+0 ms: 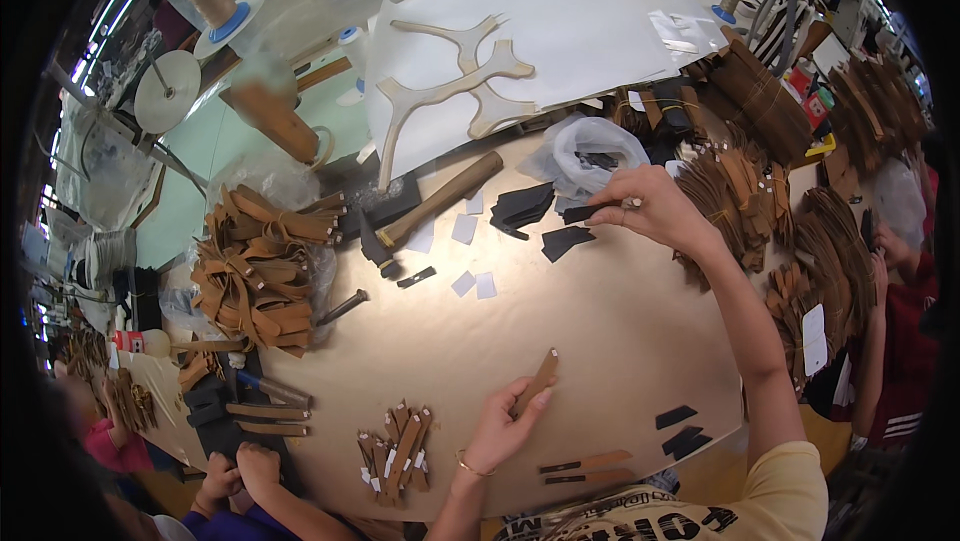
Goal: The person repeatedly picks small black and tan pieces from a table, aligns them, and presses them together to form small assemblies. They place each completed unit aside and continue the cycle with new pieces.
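Note:
My left hand, with a bracelet at the wrist, is closed on a brown leather strip above the near middle of the table. My right arm reaches far forward, and my right hand pinches a small black piece beside the clear plastic bag. Just under it lies another black piece, and to its left is a small stack of black pieces. Small white cards lie further left. Two brown-and-black strips and several black pieces lie near my body.
A wooden-handled hammer lies across the far side. A heap of brown leather strips stands left; bundled brown pieces crowd the right. Tagged strips lie near left. A co-worker's hands rest at lower left; another person is at right.

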A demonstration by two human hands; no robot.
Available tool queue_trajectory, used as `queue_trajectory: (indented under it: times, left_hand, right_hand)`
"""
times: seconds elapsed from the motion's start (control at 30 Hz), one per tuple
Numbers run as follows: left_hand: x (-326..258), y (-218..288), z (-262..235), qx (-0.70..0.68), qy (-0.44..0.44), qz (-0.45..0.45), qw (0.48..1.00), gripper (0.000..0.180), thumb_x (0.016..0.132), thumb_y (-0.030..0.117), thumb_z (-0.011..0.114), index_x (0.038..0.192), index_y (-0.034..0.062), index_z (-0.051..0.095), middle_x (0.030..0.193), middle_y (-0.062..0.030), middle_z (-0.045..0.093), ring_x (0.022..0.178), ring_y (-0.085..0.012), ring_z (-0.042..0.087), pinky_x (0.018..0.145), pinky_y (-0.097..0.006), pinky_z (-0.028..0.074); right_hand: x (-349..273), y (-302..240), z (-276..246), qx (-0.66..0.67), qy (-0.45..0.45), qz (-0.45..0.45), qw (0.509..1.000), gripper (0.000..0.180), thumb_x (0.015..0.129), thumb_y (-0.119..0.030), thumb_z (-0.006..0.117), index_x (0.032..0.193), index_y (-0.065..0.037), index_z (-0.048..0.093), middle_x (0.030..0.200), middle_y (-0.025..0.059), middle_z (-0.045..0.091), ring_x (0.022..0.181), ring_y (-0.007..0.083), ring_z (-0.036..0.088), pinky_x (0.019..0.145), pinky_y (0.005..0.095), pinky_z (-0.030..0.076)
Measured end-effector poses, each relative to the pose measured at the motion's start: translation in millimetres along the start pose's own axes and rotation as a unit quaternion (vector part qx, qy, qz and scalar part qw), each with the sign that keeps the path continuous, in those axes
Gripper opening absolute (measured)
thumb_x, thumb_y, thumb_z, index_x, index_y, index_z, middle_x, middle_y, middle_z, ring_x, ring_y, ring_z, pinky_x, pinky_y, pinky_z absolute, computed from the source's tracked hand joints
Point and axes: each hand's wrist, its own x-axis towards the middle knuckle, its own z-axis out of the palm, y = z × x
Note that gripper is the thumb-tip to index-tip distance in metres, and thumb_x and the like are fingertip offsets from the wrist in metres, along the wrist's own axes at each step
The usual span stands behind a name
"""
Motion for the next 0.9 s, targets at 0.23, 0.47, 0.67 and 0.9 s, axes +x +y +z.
queue_trajectory:
  times: [0.23,0.47,0.67,0.9]
  left_hand:
    - [-3,-1,-2,0.047,0.017,0.009,0.999,0.031,0.1,0.023,0.062,0.121,0.0,0.066,0.087,0.0029,0.063,0.077,-0.0035,0.05,0.067,-0.021,0.044]
    - [-2,-5,-2,0.012,0.009,0.016,1.0,0.03,0.1,0.022,0.062,0.12,-0.0003,0.066,0.086,0.0032,0.062,0.076,-0.0033,0.05,0.066,-0.021,0.043]
    - [-2,-6,-3,0.014,0.008,0.015,1.0,0.03,0.1,0.022,0.063,0.119,-0.0002,0.067,0.084,0.0046,0.06,0.074,-0.0026,0.048,0.063,-0.02,0.041]
    - [-2,-5,-3,0.018,0.011,0.017,1.0,0.03,0.1,0.023,0.063,0.12,0.0001,0.067,0.085,0.0044,0.061,0.074,-0.0028,0.049,0.065,-0.02,0.042]
  right_hand:
    - [13,3,31,0.025,-0.022,0.006,0.999,0.036,0.08,-0.023,0.081,0.109,-0.003,0.072,0.079,0.0099,0.068,0.07,0.0236,0.064,0.068,0.0352,0.05]
    - [5,1,47,0.139,-0.047,0.071,0.987,0.07,0.077,-0.019,0.086,0.138,-0.008,0.053,0.075,0.0046,0.061,0.067,0.0126,0.059,0.064,0.0286,0.05]
    - [-12,4,50,0.146,-0.028,0.08,0.986,0.072,0.08,-0.009,0.081,0.144,-0.009,0.047,0.086,0.0076,0.066,0.073,0.0124,0.061,0.071,0.0281,0.054]
    - [-34,-6,50,0.216,0.004,0.186,0.958,0.077,0.078,-0.001,0.08,0.146,-0.013,0.045,0.11,0.0082,0.063,0.079,0.0088,0.063,0.072,0.0231,0.052]
